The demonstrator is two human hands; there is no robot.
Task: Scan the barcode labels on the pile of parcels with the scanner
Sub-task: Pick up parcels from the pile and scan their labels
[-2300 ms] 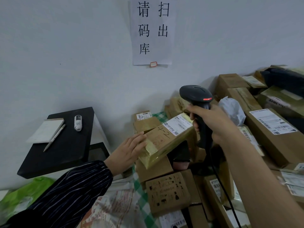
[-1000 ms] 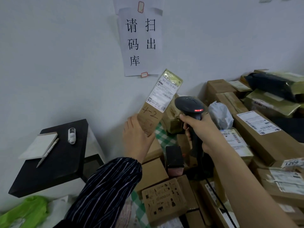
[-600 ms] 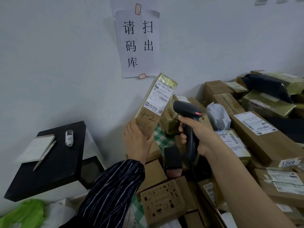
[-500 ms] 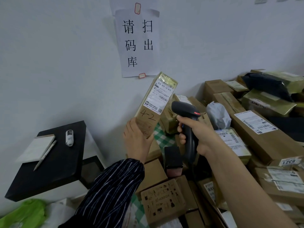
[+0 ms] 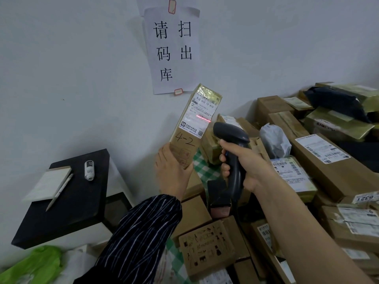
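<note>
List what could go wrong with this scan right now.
1. The red scan line sits at the label's right edge, so it may miss the barcode.
2. The left hand grips only the bottom end of the tall box; it could tip.
3. The scanner's cable could snag among the piled parcels.

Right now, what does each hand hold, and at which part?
The left hand holds the box upright by its lower end. The right hand grips the scanner by its handle.
</note>
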